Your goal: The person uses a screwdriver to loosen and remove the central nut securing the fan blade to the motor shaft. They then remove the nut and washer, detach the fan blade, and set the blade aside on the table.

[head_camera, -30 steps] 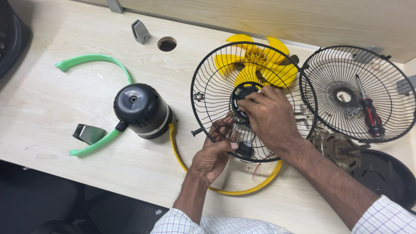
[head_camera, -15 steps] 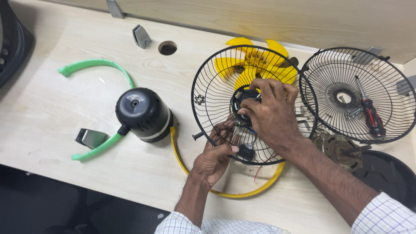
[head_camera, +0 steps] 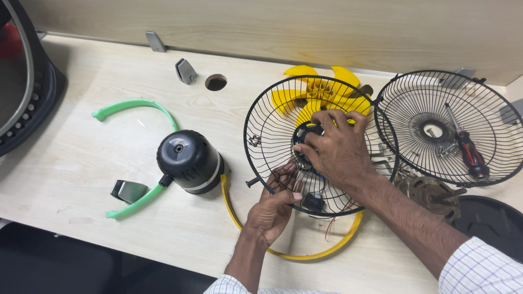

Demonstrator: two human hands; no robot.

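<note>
- The black wire grille [head_camera: 272, 130] lies near the middle of the table [head_camera: 65, 163], tilted, its near rim lifted off the wood and its open face turned up toward the camera (round, so it shows no long axis).
- The right hand [head_camera: 338, 149] lies over the grille's centre, fingers curled around the dark hub [head_camera: 303, 135].
- The left hand [head_camera: 272, 204] reaches up under the near rim, fingertips pinching the wires.
- A yellow ring [head_camera: 283, 251] lies beneath; yellow blades [head_camera: 305, 90] show behind.
- A black motor housing [head_camera: 188, 160] sits to the left.
- A second grille [head_camera: 414, 125] to the right holds a red screwdriver [head_camera: 468, 153].
</note>
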